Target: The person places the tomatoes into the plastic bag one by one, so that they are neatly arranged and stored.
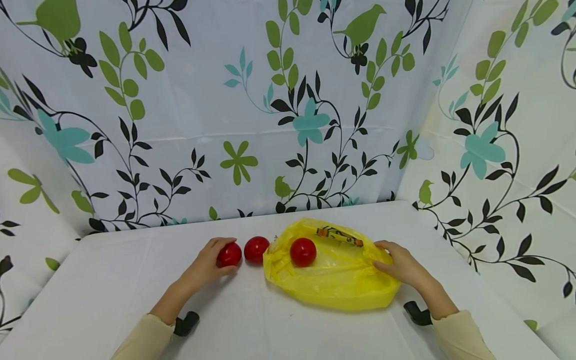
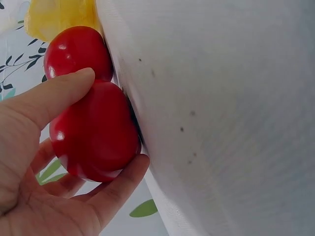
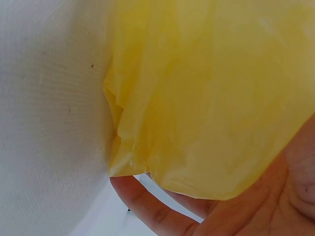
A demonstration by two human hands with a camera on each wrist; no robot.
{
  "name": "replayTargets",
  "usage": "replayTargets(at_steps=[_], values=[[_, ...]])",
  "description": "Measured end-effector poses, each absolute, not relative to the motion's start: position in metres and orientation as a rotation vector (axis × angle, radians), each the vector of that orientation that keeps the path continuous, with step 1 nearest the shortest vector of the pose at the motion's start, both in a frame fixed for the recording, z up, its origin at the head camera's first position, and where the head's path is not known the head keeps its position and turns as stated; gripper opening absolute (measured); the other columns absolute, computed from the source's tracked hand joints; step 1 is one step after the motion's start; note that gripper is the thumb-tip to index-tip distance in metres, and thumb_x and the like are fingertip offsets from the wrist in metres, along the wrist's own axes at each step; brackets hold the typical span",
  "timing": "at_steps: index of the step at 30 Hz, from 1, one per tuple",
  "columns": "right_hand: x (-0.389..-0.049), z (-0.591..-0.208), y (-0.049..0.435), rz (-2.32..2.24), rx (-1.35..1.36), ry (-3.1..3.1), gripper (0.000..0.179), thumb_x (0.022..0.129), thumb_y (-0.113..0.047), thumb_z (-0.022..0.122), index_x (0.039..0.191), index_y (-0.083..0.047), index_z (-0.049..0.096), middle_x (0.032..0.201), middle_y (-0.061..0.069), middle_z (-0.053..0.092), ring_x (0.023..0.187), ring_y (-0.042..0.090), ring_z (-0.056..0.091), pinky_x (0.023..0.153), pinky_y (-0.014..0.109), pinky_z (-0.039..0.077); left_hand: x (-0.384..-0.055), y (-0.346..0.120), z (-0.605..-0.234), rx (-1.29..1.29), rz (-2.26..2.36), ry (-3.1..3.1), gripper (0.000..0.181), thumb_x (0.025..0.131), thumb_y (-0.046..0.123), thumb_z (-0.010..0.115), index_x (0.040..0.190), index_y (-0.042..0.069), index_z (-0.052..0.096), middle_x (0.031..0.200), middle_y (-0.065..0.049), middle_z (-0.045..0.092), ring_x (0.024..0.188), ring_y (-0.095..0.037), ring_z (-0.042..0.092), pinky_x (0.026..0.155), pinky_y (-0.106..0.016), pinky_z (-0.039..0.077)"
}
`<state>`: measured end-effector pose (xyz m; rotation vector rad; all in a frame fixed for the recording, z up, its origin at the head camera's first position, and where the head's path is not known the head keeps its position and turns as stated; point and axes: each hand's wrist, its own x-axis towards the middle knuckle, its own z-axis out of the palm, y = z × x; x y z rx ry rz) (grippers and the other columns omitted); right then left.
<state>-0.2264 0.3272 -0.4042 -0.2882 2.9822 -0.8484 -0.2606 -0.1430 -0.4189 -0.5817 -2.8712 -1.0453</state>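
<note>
My left hand curls round a shiny red tomato on the white table. In the left wrist view, thumb and fingers span that lobed tomato, and a second tomato sits right behind it. The head view has this second tomato between my left hand and a yellow plastic bag. A third tomato lies at the left part of the bag's spread mouth. My right hand grips the bag's right edge. In the right wrist view, yellow film covers part of that hand.
The white-covered table ends at the back against a hanging cloth printed with leaves, birds and flowers. A dark printed strip shows on the bag's far side. Black wrist mounts stick out beside both cream sleeves.
</note>
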Motion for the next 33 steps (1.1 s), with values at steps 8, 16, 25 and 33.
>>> replayTargets(at_steps=[8, 16, 25, 33], values=[[-0.227, -0.406, 0.328, -0.851, -0.286, 2.975, 0.051, 0.092, -0.019, 0.068, 0.131, 0.008, 0.051, 0.133, 0.031, 0.051, 0.124, 0.051, 0.045, 0.101, 0.064, 0.039, -0.259, -0.144, -0.420, -0.553, -1.067, -2.856, 0.068, 0.080, 0.012, 0.081, 0.138, 0.003, 0.048, 0.136, -0.025, 0.046, 0.124, -0.047, 0.044, 0.090, -0.058, 0.052], [-0.227, -0.405, 0.328, -0.842, -0.285, 2.976, 0.051, 0.092, -0.020, 0.068, 0.131, 0.009, 0.051, 0.133, 0.031, 0.051, 0.124, 0.051, 0.046, 0.101, 0.064, 0.039, -0.258, -0.145, -0.419, -0.542, -1.046, -2.864, 0.068, 0.080, 0.012, 0.081, 0.139, 0.005, 0.048, 0.137, -0.024, 0.045, 0.125, -0.047, 0.044, 0.088, -0.057, 0.053], [-0.227, -0.405, 0.326, -0.845, -0.292, 2.984, 0.050, 0.092, -0.019, 0.067, 0.131, 0.009, 0.051, 0.134, 0.032, 0.051, 0.125, 0.051, 0.044, 0.101, 0.064, 0.039, -0.258, -0.148, -0.409, -0.557, -1.014, -2.840, 0.067, 0.081, 0.011, 0.080, 0.139, 0.005, 0.047, 0.138, -0.024, 0.044, 0.124, -0.048, 0.044, 0.086, -0.057, 0.054], [-0.227, -0.405, 0.327, -0.854, -0.285, 2.974, 0.050, 0.093, -0.019, 0.067, 0.131, 0.008, 0.051, 0.134, 0.031, 0.051, 0.125, 0.051, 0.045, 0.101, 0.063, 0.039, -0.255, -0.148, -0.406, -0.569, -0.991, -2.809, 0.066, 0.080, 0.008, 0.080, 0.138, 0.005, 0.049, 0.137, -0.024, 0.045, 0.124, -0.047, 0.045, 0.085, -0.056, 0.054]])
